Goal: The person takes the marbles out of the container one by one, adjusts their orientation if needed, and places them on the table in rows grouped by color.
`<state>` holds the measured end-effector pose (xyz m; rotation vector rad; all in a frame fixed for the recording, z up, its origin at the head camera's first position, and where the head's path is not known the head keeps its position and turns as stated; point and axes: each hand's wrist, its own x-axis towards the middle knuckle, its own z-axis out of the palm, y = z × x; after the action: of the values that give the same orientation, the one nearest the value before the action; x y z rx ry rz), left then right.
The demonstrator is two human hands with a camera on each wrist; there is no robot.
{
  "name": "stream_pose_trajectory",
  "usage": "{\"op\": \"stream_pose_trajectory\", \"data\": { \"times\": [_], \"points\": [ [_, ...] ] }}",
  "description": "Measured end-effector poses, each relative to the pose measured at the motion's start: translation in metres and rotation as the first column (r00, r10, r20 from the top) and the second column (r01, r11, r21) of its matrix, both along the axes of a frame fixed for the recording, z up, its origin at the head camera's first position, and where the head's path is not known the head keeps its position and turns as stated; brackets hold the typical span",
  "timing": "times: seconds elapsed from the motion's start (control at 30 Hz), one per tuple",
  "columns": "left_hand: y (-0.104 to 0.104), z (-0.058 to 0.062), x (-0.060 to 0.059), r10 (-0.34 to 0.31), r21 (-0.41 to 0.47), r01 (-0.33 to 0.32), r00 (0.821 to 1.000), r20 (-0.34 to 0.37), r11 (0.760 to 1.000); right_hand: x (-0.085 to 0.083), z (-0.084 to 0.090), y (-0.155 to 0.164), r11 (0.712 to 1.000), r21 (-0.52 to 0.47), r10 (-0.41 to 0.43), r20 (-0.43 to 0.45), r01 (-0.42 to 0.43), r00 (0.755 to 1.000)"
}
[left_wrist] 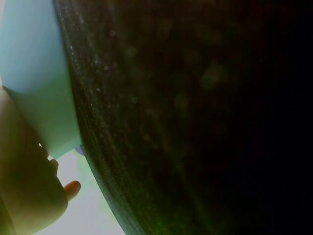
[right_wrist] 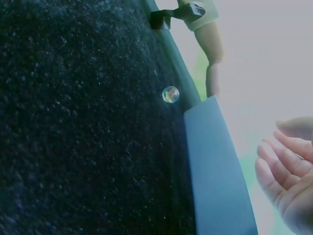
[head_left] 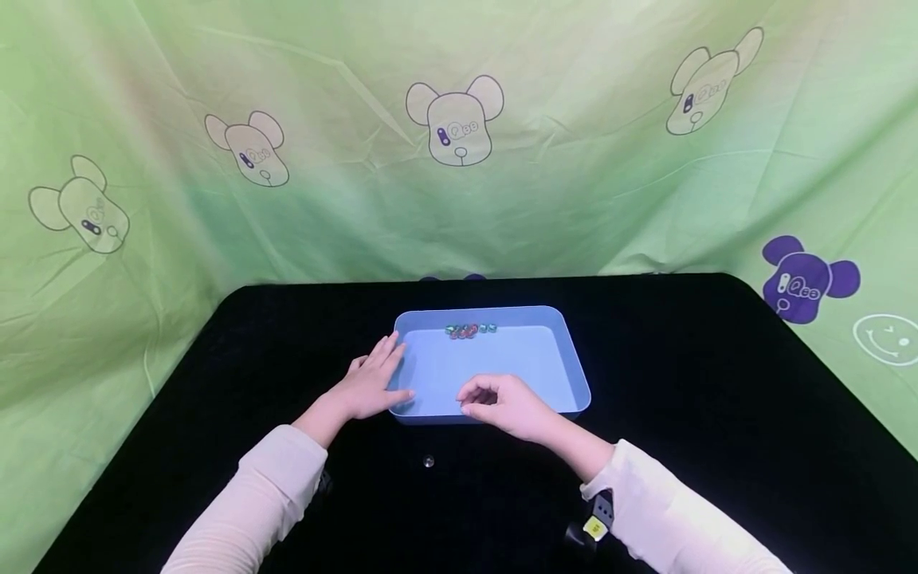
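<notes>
A shallow blue tray (head_left: 527, 359) lies on a black-covered table. Several glass marbles (head_left: 469, 330), green and reddish, sit along its far wall. My left hand (head_left: 368, 389) rests at the tray's left rim, fingers spread and the thumb over the near left corner. My right hand (head_left: 511, 405) is over the near rim, fingers loosely curled; in the right wrist view nothing shows between its fingers (right_wrist: 274, 169). A single clear marble (head_left: 429, 461) lies on the black cloth in front of the tray, also seen in the right wrist view.
The black cloth (head_left: 688, 399) covers the table on all sides of the tray. A green curtain (head_left: 344, 199) with bear-head prints hangs behind and at the sides. A dark wrist device (head_left: 601, 510) with a yellow tag sits under the right sleeve.
</notes>
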<state>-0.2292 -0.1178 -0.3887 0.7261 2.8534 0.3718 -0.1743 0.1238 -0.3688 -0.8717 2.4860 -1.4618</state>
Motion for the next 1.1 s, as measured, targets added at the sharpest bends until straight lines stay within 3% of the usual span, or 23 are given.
{"op": "stream_pose_trajectory", "data": {
  "times": [1.1],
  "points": [
    [-0.002, -0.004, -0.004, -0.007, 0.007, 0.007, 1.0, 0.005, 1.0, -0.019, -0.004, 0.008, 0.996, 0.01, -0.086, -0.024, 0.086, 0.996]
  ]
}}
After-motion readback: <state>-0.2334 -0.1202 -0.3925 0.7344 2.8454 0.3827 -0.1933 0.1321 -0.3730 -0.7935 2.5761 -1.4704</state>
